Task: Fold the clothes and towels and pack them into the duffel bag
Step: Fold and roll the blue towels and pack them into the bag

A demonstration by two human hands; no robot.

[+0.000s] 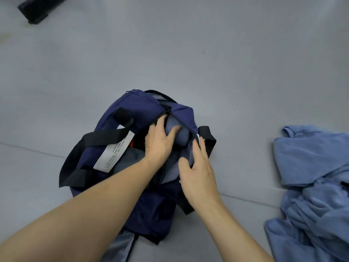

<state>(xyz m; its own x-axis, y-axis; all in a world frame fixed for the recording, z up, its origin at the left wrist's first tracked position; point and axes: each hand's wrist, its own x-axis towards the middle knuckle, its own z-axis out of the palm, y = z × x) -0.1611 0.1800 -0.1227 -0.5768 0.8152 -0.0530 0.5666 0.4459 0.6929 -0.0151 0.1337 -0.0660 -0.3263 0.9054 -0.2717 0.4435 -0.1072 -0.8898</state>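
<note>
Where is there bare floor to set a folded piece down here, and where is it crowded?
Bare floor lies beyond the duffel bag, up to the black object, and in the strip between bag and blue clothes pile. Crowded: the bag's mouth, filled by left hand, right hand and rolled cloth.

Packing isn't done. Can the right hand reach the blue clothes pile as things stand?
Probably, once it releases the duffel bag: only bare floor separates the right hand from the blue clothes pile.
</note>
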